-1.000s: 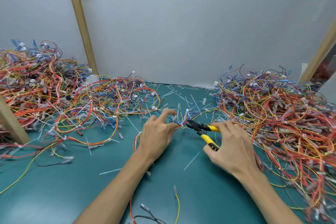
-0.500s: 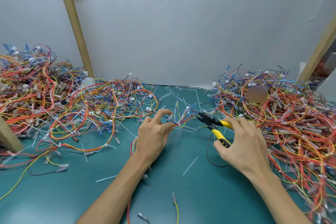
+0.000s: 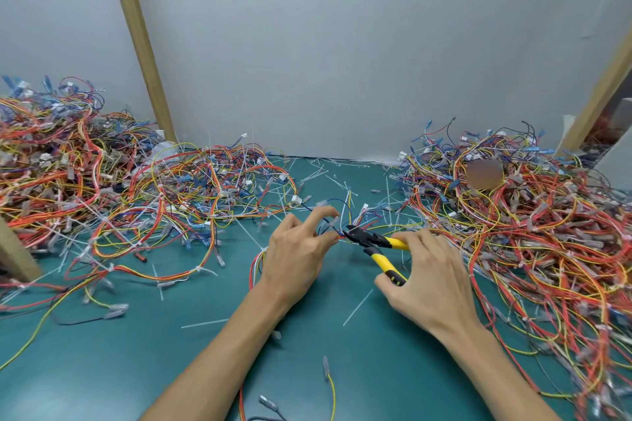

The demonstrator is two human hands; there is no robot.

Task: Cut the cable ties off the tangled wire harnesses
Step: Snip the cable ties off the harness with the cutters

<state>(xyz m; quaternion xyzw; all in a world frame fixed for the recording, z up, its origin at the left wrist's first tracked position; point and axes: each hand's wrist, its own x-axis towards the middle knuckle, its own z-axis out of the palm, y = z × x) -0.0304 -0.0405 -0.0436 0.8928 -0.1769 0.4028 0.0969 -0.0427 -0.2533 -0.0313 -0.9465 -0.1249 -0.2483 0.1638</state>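
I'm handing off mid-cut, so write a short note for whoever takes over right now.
Left hand pinches a small harness above the green mat.
Right hand grips the yellow cutters, nose at that harness by the left hand.
Done: cut ties litter the mat.
Left: this cut, then the left pile and right pile. I cannot tell which is finished.

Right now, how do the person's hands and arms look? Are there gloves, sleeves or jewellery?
Both are bare. The left hand and the right hand have no gloves and no visible rings. The left forearm and the right forearm show no sleeves, watch or bracelet down to the picture's lower edge.
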